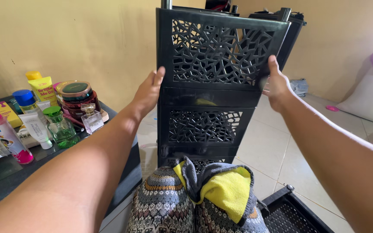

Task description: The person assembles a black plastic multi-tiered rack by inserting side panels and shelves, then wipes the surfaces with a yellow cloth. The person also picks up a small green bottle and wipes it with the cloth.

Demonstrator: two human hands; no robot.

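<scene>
Gripping the black plastic rack [214,82] by its top tier, we have the left hand [149,91] pressed flat against its left side and the right hand [277,86] hooked on its right side, thumb lying up the front lattice; neither hand wraps fully round anything, so our hold looks like a squeeze between two palms. The rack stands upright on the tiled floor in front of our knees, just past the right edge of the tabletop [5,168]. Both arms reach forward, nearly straight. If the squeeze slackens, the tall rack could tip left and knock the glass perfume bottle [92,118] or the stacked jars [76,97] near that edge.
</scene>
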